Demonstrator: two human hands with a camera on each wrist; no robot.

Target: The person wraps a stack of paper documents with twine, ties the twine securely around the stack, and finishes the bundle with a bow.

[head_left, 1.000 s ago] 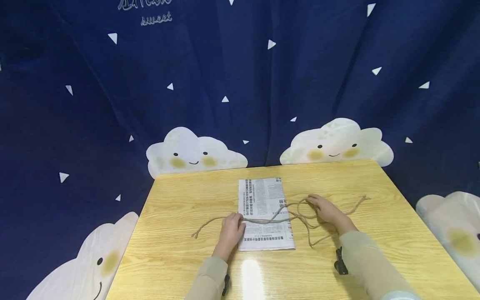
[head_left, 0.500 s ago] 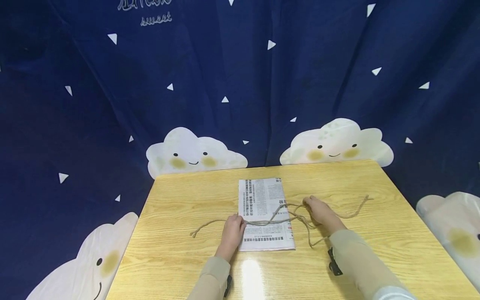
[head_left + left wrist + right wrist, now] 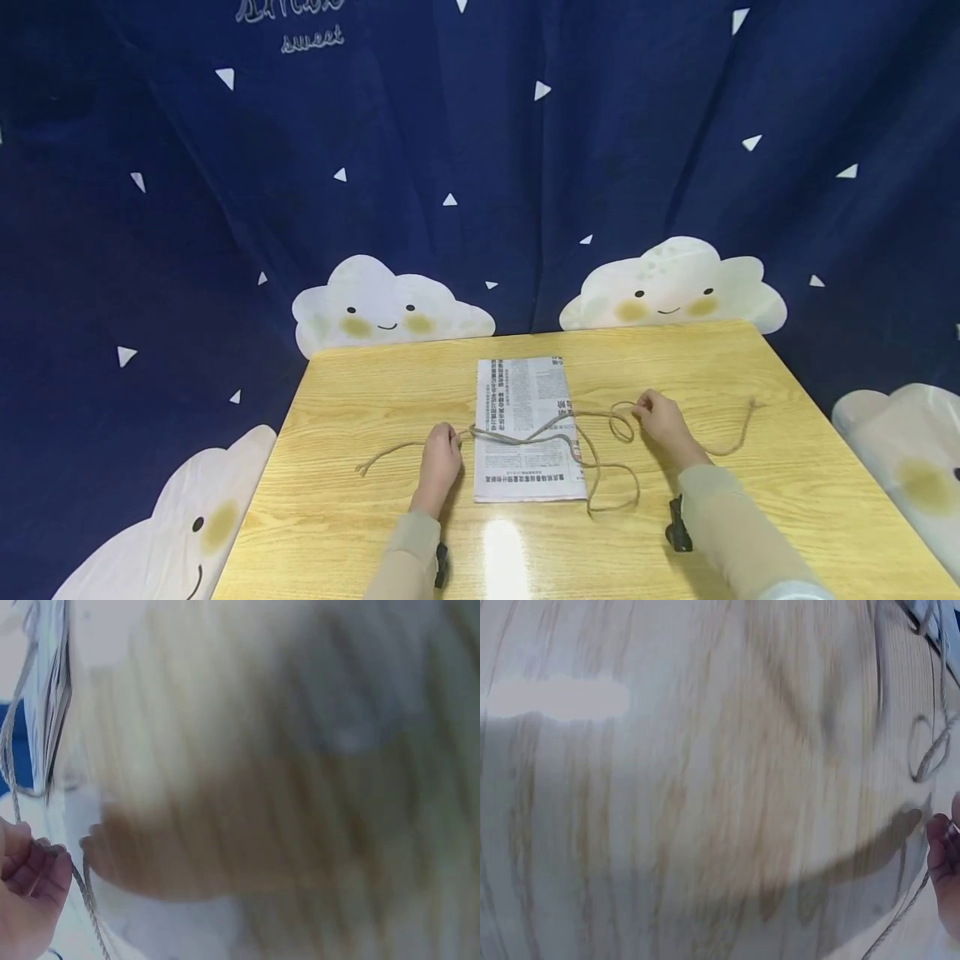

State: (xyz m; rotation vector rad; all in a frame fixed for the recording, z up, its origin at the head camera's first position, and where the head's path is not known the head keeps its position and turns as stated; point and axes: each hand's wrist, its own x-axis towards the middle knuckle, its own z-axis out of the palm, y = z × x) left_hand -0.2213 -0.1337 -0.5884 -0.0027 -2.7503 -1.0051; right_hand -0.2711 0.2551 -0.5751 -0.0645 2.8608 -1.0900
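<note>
A folded newspaper stack lies on the wooden table, with tan twine running loosely across its top. Left of the paper, my left hand pinches the twine between thumb and fingers. In the left wrist view, a length of twine hangs from that hand. On the right side, my right hand holds another part of the twine beside a small loop. Its fingers show only partly at the edge of the right wrist view, with twine trailing from below the hand.
The wooden table extends around the paper on all sides. Slack twine curls lie off the paper's right edge. A dark blue curtain printed with clouds hangs behind the table's back edge. Dark wrist devices sit on both sleeves.
My left hand has moved left off the paper, drawing the twine along. My right hand has shifted right from the paper's side. The twine crossing is more spread, its slack loops lying lower right.
</note>
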